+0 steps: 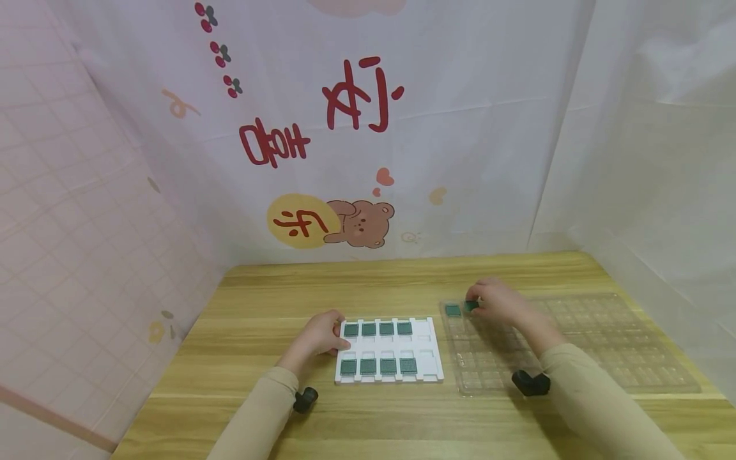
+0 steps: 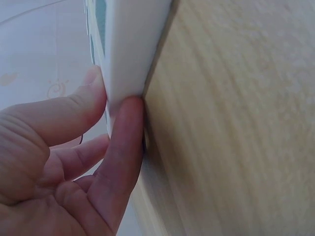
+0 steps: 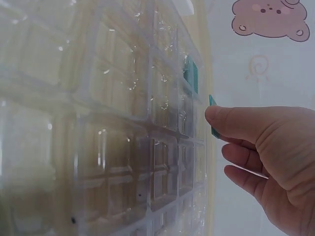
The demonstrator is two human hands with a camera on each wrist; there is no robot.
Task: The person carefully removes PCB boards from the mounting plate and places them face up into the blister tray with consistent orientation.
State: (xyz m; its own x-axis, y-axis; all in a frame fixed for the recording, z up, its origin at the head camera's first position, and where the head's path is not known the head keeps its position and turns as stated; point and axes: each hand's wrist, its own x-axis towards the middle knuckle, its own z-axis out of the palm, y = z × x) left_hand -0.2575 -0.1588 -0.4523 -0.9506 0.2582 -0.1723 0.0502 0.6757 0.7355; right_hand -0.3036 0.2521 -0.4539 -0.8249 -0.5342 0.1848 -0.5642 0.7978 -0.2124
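A white tray (image 1: 390,345) lies on the table, with green square chips (image 1: 386,328) in two rows and bare slots at its right end. My left hand (image 1: 322,335) holds the tray's left edge; in the left wrist view the thumb (image 2: 74,110) is on its face and a finger on its side. Over the far left corner of a clear plastic tray (image 1: 483,378), my right hand (image 1: 496,303) pinches a green chip (image 3: 215,129) between thumb and fingers. Another green chip (image 1: 453,310) sits in that tray's corner pocket, left of the hand.
The clear tray, with its many pockets, spans the right part of the wooden table (image 1: 379,425). A printed white curtain (image 1: 477,160) stands behind the table and at its sides. Black wrist pieces (image 1: 531,383) are on both forearms.
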